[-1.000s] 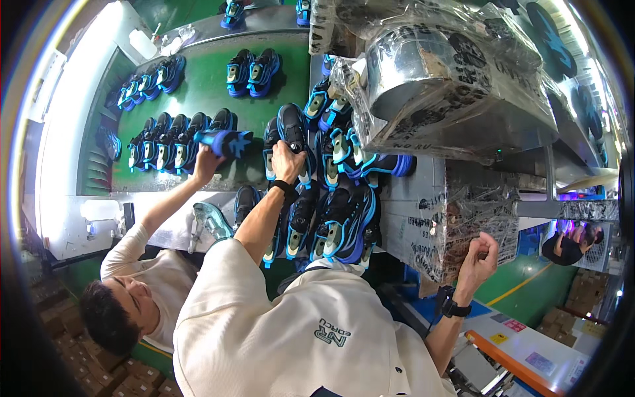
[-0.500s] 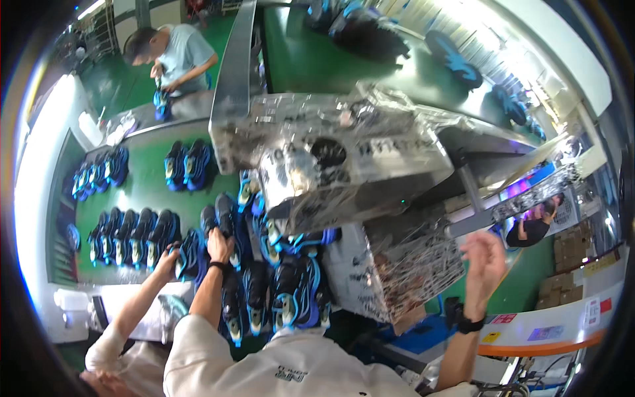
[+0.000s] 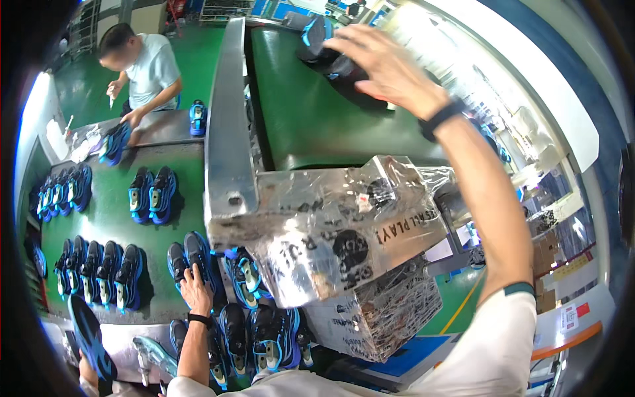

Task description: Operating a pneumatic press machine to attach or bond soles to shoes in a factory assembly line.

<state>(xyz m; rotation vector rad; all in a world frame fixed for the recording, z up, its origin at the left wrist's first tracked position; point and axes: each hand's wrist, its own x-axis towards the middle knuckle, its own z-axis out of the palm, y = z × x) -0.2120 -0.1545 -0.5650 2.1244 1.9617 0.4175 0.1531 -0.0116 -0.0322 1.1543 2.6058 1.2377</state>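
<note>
My left hand (image 3: 196, 291) lies on the near end of a pair of black-and-blue sneakers (image 3: 198, 251) standing on the green table (image 3: 175, 228). Its fingers are stretched out over them. My right hand (image 3: 390, 69) reaches far forward over the green conveyor belt (image 3: 291, 126), its fingers spread and slightly blurred. Just beyond its fingertips lies a black-and-blue sneaker (image 3: 317, 36); whether the hand touches it I cannot tell. More sneakers (image 3: 233, 331) stand close together by my left forearm.
A plastic-wrapped box (image 3: 350, 231) sits between table and belt, beside a metal frame (image 3: 228, 126). Sneaker rows (image 3: 99, 268) fill the table's left. Across it, a person (image 3: 145, 73) holds a sneaker (image 3: 116, 142). A co-worker at lower left raises a sneaker (image 3: 89, 337), sole showing.
My right hand has swung up and forward from the right side to the conveyor belt. My left hand stays at the same sneakers. The near co-worker has moved a sneaker left; the view has shifted.
</note>
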